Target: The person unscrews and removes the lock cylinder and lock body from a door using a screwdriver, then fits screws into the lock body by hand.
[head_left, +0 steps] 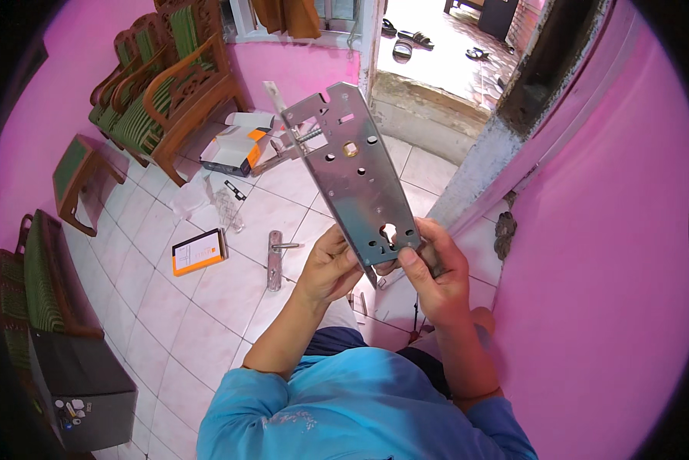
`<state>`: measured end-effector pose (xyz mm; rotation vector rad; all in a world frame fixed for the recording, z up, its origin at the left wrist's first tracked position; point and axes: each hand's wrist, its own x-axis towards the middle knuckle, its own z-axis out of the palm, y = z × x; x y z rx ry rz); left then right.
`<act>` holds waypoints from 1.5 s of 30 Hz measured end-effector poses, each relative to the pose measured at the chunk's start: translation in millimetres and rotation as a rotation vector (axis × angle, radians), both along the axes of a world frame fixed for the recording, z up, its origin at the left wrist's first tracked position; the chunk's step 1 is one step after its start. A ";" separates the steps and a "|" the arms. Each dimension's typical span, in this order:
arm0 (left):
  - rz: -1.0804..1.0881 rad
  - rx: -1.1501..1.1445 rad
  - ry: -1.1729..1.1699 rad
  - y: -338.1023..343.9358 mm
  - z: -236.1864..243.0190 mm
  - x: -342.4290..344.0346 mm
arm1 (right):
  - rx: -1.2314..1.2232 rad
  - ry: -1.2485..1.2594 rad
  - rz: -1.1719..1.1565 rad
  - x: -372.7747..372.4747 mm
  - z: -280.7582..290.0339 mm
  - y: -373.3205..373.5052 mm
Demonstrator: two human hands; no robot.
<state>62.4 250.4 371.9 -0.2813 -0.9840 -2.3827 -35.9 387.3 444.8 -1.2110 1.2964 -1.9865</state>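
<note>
A bright blue shirt (pixel 375 406) with 2 loose sleeves (pixel 241 402) fills the lower middle of the frame, a pale print (pixel 295 419) left of centre. Dark shorts (pixel 333 340) show above. Left hand (pixel 331 268) and right hand (pixel 439 280) are bare.

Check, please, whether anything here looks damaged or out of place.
Yes. The pale painted door frame on the doorway's right looks flaking and dark-stained. Crumpled translucent plastic lies untidily on the white tiled floor near an open black-and-orange cardboard box. The held silver metal lock case shows no obvious damage.
</note>
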 end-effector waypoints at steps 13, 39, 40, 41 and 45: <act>0.008 -0.087 0.064 -7.2 -5.0 0.8 | 0.008 -0.072 0.081 -0.5 1.1 5.5; 0.105 0.010 -0.014 13.8 -18.5 -2.5 | 0.021 -0.173 -0.090 3.0 -27.4 27.1; 0.076 0.028 -0.001 12.8 -20.8 -1.3 | 0.034 -0.159 -0.186 7.4 -29.8 30.0; 0.048 0.046 0.012 12.0 -22.9 -0.4 | 0.036 -0.163 -0.188 10.6 -33.3 34.1; 0.050 0.042 0.017 10.8 -28.3 2.0 | 0.164 0.218 -0.263 20.5 -28.2 41.9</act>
